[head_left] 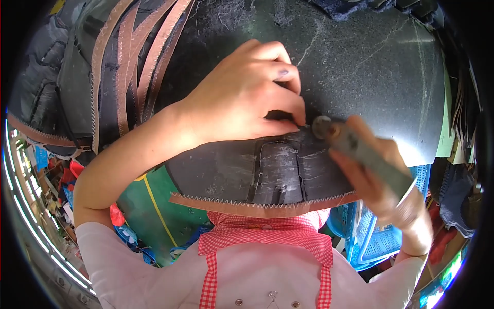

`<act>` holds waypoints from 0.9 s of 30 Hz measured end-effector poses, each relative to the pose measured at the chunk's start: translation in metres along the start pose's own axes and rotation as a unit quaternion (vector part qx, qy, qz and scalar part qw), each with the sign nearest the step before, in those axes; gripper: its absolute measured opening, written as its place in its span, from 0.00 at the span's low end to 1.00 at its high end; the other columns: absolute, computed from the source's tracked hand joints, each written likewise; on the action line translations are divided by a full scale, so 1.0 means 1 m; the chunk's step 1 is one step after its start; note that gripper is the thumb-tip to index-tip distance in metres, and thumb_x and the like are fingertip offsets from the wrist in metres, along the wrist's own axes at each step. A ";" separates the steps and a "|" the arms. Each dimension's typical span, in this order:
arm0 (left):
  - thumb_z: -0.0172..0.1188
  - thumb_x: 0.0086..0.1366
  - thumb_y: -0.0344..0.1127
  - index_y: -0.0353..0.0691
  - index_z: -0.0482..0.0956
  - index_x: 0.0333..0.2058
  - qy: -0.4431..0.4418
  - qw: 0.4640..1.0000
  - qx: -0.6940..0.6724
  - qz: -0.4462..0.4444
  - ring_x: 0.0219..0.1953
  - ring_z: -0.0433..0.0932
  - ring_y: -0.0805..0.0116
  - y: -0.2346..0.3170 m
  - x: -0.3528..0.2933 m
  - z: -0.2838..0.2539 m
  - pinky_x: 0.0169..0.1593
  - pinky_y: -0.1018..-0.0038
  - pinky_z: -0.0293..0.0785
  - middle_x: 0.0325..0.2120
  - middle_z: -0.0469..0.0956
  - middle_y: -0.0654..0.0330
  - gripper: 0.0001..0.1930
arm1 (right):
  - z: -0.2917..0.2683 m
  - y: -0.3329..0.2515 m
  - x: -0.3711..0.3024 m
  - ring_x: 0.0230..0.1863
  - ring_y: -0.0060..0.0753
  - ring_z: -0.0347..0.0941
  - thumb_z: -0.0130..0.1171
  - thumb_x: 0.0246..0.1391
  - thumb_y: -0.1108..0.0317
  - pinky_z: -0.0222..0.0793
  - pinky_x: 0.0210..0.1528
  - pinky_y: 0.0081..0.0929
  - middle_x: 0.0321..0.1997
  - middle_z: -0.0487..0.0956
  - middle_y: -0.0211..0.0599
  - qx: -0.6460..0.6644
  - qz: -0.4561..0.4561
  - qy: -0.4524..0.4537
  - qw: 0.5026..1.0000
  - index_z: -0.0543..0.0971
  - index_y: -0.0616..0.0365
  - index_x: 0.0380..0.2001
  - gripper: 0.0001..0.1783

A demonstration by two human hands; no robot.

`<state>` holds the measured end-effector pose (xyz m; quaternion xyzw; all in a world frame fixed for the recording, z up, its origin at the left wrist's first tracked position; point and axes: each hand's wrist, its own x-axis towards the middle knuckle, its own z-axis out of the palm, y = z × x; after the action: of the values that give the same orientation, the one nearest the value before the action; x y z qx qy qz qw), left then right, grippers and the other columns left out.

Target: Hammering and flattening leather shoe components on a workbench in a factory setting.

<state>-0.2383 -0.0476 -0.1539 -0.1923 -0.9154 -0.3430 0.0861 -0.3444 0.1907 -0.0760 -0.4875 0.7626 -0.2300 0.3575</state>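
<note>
A dark panel (218,172) lies in front of me, with a raised, pocket-shaped patch (279,170) bearing pale scuffs. Brown zigzag-stitched trim (267,210) runs along its near edge. My left hand (252,92) rests over the panel, thumb and forefinger pinched just above the patch; whatever they grip is too dark to make out. Closed round a grey-handled tool (373,157), my right hand (393,149) holds its pale round wheel-like end close to the left fingertips. The tool is blurred, so its exact kind is unclear.
A scuffed dark work surface (360,67) extends behind the hands. Several dark pieces with brown stitched strips (110,56) are heaped at the left. A blue plastic basket (378,244) stands below at the right. Dark fabric pieces (465,103) hang along the right edge.
</note>
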 end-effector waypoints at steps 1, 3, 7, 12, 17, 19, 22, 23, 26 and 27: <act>0.73 0.47 0.38 0.52 0.86 0.30 -0.001 1.000 0.001 -0.002 0.42 0.76 0.63 0.001 -0.002 0.001 0.46 0.64 0.71 0.32 0.77 0.71 0.09 | 0.000 0.003 0.001 0.32 0.47 0.82 0.61 0.63 0.75 0.74 0.34 0.34 0.36 0.80 0.50 0.065 0.036 0.023 0.997 0.77 0.67 0.46 0.10; 0.75 0.46 0.39 0.52 0.86 0.31 -0.006 0.994 0.094 0.055 0.43 0.76 0.62 0.008 -0.008 0.002 0.48 0.65 0.70 0.33 0.78 0.71 0.11 | 0.001 0.001 0.004 0.32 0.48 0.82 0.61 0.63 0.74 0.73 0.33 0.35 0.33 0.81 0.51 -0.024 -0.061 0.065 0.996 0.75 0.65 0.48 0.12; 0.75 0.45 0.38 0.51 0.87 0.32 0.033 0.995 0.080 -0.057 0.44 0.76 0.61 0.022 -0.011 0.003 0.50 0.62 0.70 0.32 0.79 0.69 0.12 | 0.008 0.000 0.005 0.32 0.46 0.83 0.59 0.65 0.74 0.70 0.30 0.31 0.31 0.81 0.51 -0.037 -0.040 -0.021 0.998 0.76 0.66 0.48 0.11; 0.74 0.46 0.36 0.48 0.86 0.31 0.036 0.990 0.135 -0.001 0.44 0.76 0.61 0.032 -0.022 0.008 0.50 0.60 0.70 0.32 0.79 0.67 0.11 | 0.003 -0.009 0.009 0.33 0.47 0.83 0.60 0.64 0.74 0.72 0.32 0.34 0.36 0.80 0.50 0.040 0.000 0.016 0.999 0.75 0.65 0.46 0.10; 0.77 0.46 0.37 0.51 0.88 0.35 0.049 0.982 0.098 -0.153 0.49 0.73 0.60 0.034 -0.028 -0.006 0.53 0.61 0.68 0.42 0.77 0.67 0.15 | 0.016 -0.005 0.006 0.31 0.48 0.81 0.58 0.64 0.75 0.72 0.31 0.34 0.31 0.79 0.47 0.051 0.008 -0.007 0.999 0.75 0.67 0.46 0.09; 0.76 0.46 0.35 0.50 0.87 0.33 0.063 0.989 0.038 -0.124 0.50 0.73 0.60 0.031 -0.038 0.001 0.53 0.61 0.68 0.41 0.78 0.67 0.13 | 0.011 -0.001 0.009 0.31 0.45 0.81 0.58 0.64 0.76 0.72 0.31 0.33 0.32 0.80 0.48 0.069 -0.012 0.007 0.998 0.75 0.67 0.46 0.09; 0.75 0.47 0.33 0.49 0.87 0.33 0.055 0.992 0.061 -0.101 0.49 0.74 0.60 0.035 -0.040 0.008 0.53 0.60 0.68 0.39 0.79 0.69 0.12 | 0.002 -0.014 0.011 0.29 0.39 0.80 0.60 0.64 0.77 0.71 0.32 0.31 0.33 0.80 0.47 0.052 -0.019 0.048 0.997 0.76 0.68 0.46 0.10; 0.75 0.46 0.33 0.50 0.87 0.32 0.052 0.991 0.087 -0.083 0.48 0.74 0.60 0.038 -0.041 0.010 0.53 0.59 0.68 0.37 0.79 0.69 0.12 | 0.001 -0.019 0.010 0.28 0.37 0.78 0.61 0.63 0.77 0.70 0.31 0.30 0.33 0.80 0.47 0.018 -0.005 0.078 0.997 0.76 0.68 0.46 0.10; 0.76 0.45 0.34 0.51 0.86 0.32 0.054 0.989 0.082 -0.108 0.48 0.74 0.60 0.041 -0.041 0.010 0.53 0.59 0.67 0.37 0.79 0.70 0.12 | 0.009 -0.014 0.003 0.26 0.31 0.75 0.60 0.60 0.79 0.66 0.30 0.25 0.30 0.77 0.40 -0.025 -0.046 0.102 0.993 0.76 0.69 0.45 0.10; 0.76 0.45 0.34 0.51 0.86 0.32 0.064 0.988 0.073 -0.123 0.47 0.74 0.60 0.039 -0.040 0.011 0.53 0.60 0.67 0.37 0.79 0.70 0.13 | 0.010 -0.014 0.001 0.27 0.29 0.74 0.59 0.60 0.80 0.65 0.30 0.23 0.30 0.77 0.39 0.021 0.010 0.080 0.997 0.76 0.70 0.45 0.10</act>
<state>-0.1858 -0.0256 -0.1503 -0.0493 -0.9473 -0.2945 0.1161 -0.3285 0.1836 -0.0729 -0.4525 0.7884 -0.2810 0.3078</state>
